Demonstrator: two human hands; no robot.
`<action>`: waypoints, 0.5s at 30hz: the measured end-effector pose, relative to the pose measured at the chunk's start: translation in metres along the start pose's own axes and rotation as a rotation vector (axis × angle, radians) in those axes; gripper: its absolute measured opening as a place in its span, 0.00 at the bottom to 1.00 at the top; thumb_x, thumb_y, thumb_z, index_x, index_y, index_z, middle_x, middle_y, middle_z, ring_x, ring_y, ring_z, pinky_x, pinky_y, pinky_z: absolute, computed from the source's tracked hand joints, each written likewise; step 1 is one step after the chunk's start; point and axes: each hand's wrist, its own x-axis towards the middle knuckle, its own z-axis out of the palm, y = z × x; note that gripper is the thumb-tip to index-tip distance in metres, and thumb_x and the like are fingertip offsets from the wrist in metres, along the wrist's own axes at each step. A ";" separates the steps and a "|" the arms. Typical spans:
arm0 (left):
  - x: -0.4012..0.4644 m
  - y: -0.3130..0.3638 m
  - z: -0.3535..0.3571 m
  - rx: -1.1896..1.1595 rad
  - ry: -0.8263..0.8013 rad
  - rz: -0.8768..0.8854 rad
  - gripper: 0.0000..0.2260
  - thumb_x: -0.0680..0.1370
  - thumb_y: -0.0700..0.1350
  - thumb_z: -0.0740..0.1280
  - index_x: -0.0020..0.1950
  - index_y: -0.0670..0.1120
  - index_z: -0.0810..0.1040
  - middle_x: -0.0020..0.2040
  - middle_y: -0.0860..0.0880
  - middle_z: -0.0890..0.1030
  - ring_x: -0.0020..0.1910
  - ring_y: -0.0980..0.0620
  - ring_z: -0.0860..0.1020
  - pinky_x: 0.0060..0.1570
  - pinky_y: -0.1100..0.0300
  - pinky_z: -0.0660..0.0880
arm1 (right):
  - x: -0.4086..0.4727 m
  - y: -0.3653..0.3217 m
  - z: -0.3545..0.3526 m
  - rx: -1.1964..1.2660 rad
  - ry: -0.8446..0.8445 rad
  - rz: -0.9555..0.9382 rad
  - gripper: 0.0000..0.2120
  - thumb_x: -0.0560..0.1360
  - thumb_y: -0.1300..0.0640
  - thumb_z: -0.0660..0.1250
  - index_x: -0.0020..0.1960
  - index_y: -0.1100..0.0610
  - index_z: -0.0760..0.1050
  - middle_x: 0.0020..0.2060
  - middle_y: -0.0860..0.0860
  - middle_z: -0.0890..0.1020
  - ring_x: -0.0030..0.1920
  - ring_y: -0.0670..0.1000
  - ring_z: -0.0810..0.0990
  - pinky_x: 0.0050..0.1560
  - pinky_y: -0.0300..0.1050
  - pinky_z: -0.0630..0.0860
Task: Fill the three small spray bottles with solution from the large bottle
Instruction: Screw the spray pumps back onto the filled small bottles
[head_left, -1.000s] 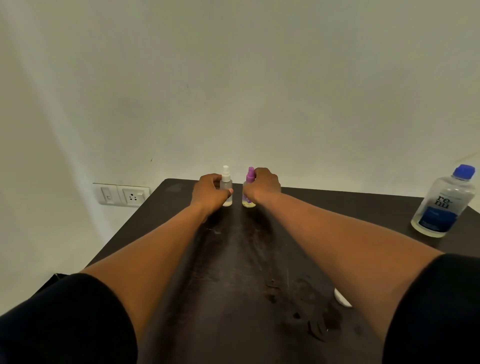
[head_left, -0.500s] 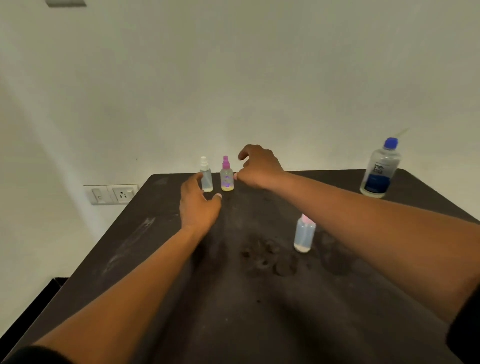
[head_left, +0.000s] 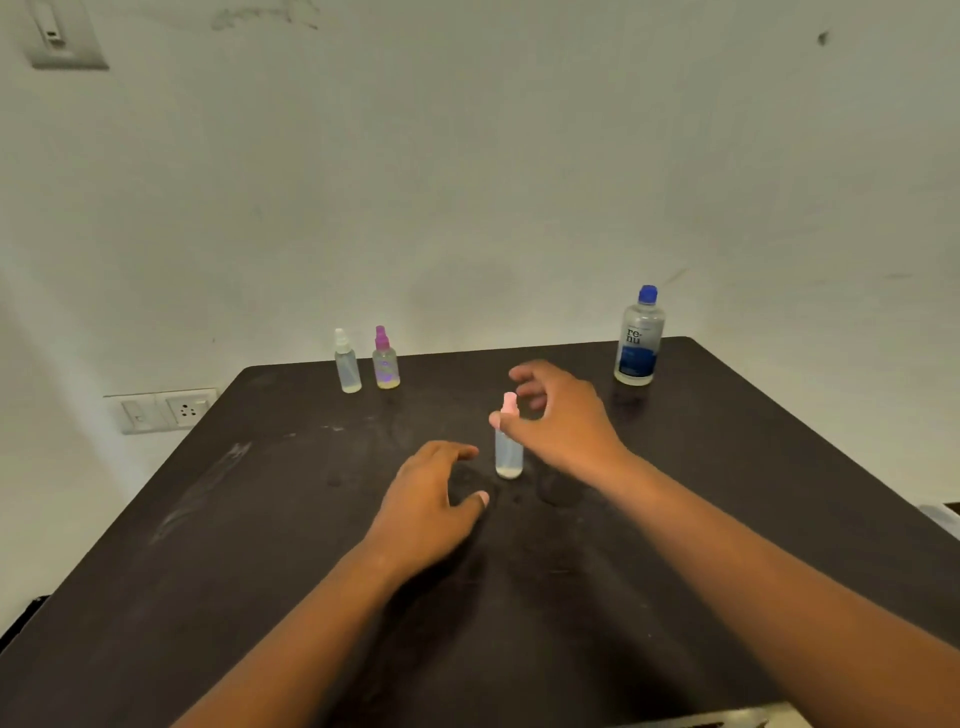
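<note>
The pink-capped bottle (head_left: 508, 447) is partly masked by the spread right hand (head_left: 558, 418) at 3 o'clock; contact cannot be told. The left hand (head_left: 431, 501) is held relaxed, empty.

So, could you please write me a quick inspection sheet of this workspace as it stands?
Surface: dark table, scuffed, with pale smears on its left part.
Job's things: pink-capped spray bottle upright mid-table; white-capped spray bottle and purple-capped spray bottle upright side by side at the far edge; large blue-capped renu bottle upright at the far right corner, cap on.
Clutter: nothing seen.
Hands: left hand open beside the pink-capped bottle; right hand open around its cap, contact unclear.
Cables: nothing seen.
Surroundings: pale wall; socket plate low left; switch plate upper left.
</note>
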 end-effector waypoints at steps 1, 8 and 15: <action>0.000 0.002 0.002 0.006 -0.018 0.002 0.24 0.78 0.50 0.74 0.73 0.50 0.76 0.70 0.54 0.76 0.70 0.55 0.74 0.69 0.61 0.71 | -0.004 0.006 0.003 0.009 -0.038 0.013 0.30 0.72 0.45 0.78 0.71 0.48 0.74 0.60 0.46 0.82 0.59 0.46 0.81 0.61 0.48 0.80; 0.016 0.011 0.009 0.142 -0.100 -0.040 0.27 0.79 0.55 0.72 0.76 0.48 0.73 0.73 0.51 0.74 0.70 0.52 0.74 0.69 0.58 0.73 | -0.006 0.029 0.024 -0.018 -0.073 0.073 0.26 0.72 0.52 0.80 0.67 0.51 0.76 0.57 0.47 0.82 0.54 0.46 0.82 0.60 0.49 0.82; 0.025 0.012 0.014 0.231 -0.148 -0.070 0.29 0.77 0.60 0.72 0.74 0.48 0.75 0.70 0.50 0.77 0.68 0.51 0.76 0.68 0.54 0.76 | -0.003 0.042 0.037 -0.009 -0.029 0.056 0.20 0.73 0.52 0.79 0.62 0.51 0.78 0.52 0.47 0.84 0.51 0.47 0.83 0.55 0.49 0.83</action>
